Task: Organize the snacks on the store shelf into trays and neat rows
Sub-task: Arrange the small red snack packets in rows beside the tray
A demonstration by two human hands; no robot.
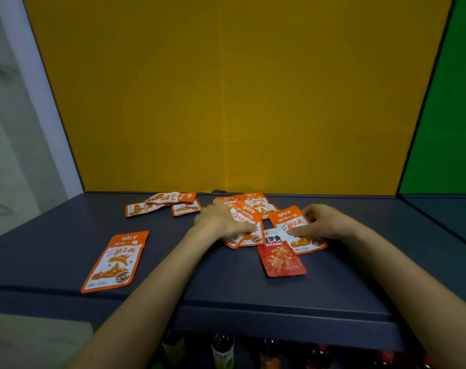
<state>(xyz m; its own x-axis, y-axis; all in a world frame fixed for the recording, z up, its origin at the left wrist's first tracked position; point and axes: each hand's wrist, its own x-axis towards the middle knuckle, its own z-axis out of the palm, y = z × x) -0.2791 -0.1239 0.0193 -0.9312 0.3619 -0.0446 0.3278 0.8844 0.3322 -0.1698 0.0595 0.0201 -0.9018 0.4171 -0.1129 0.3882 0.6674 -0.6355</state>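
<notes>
Orange-and-white snack packets lie scattered on a dark grey shelf (67,235). My left hand (218,221) rests on an orange packet (246,222) at mid-shelf, thumb and fingers pinching its edge. My right hand (322,222) presses down on another orange packet (293,222) just to the right. A red packet (281,258) lies partly under that one, nearer me. One orange packet (115,262) lies alone at the front left. Several more orange packets (162,203) sit at the back left, and others (256,202) are piled behind my hands.
A yellow back panel (226,102) closes the shelf behind; a green panel (444,115) stands at the right. A white upright (40,102) borders the left. Bottles (222,350) stand on the level below the shelf's front edge.
</notes>
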